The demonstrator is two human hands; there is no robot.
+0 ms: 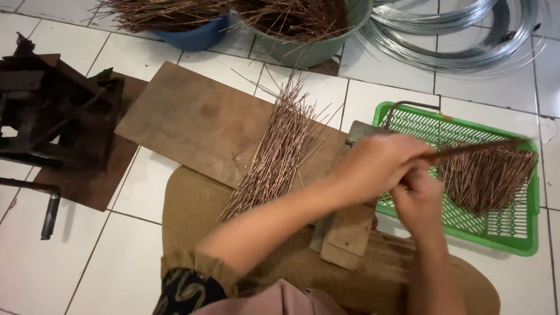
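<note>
The single head-worn camera looked steeply down from just above the seated person's lap, close to both hands. It faced forward across the white tiled floor [146, 175], taking in the flat brown wooden board [192, 116] and, at the right, the green perforated plastic tray [513, 233].

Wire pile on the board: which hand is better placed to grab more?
Probably the left hand: it is nearer the wire pile than the right hand.

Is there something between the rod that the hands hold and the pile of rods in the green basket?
Nothing visible: the rod in the left hand and right hand lies directly over the pile in the green basket.
</note>
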